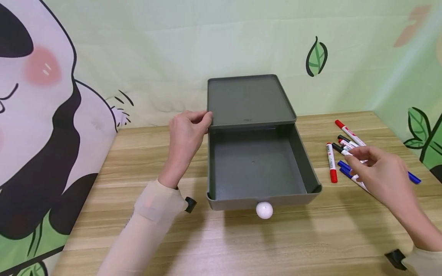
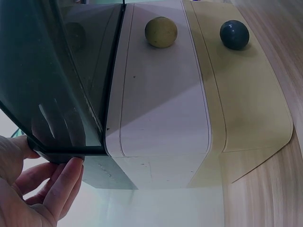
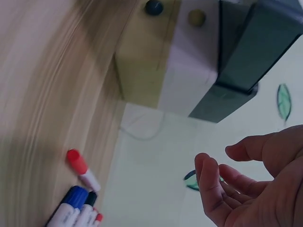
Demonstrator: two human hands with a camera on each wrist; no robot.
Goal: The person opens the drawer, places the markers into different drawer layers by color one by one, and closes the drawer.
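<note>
Markers: a loose cluster of markers (image 1: 342, 153) lies on the counter (image 1: 145, 161) at centre right of the head view, red, black and blue caps mixed; one red marker (image 1: 331, 162) sits a little apart on the cluster's left, nearest the box.
Long axis: mostly running from lower part of the frame toward the upper part, several slanted; the lone red one is close to upright in the frame.
Right hand: right hand (image 1: 381, 172) hovers just over the cluster's lower right edge, fingers loosely spread and a little bent, gripping nothing that shows.
Left hand: left hand (image 1: 188, 130) at centre left, fingers curled round the upper left corner of the drawer box (image 1: 248, 97), holding it.
Drawer: top drawer (image 1: 257, 165) pulled out toward the bottom of the frame, nothing inside, white ball knob (image 1: 264, 210) on its front.
Key relation: the markers lie to the right of the drawer, well apart from the left hand; the right hand is by far the nearer, with the drawer's right wall between cluster and cavity.
Left wrist view only: shows lower drawers, a white one and a beige one, with a yellowish knob (image 2: 161, 31) and a dark knob (image 2: 234, 34); no markers.
Right wrist view only: palm seen bare from the side, marker caps at lower left of the frame.
</note>
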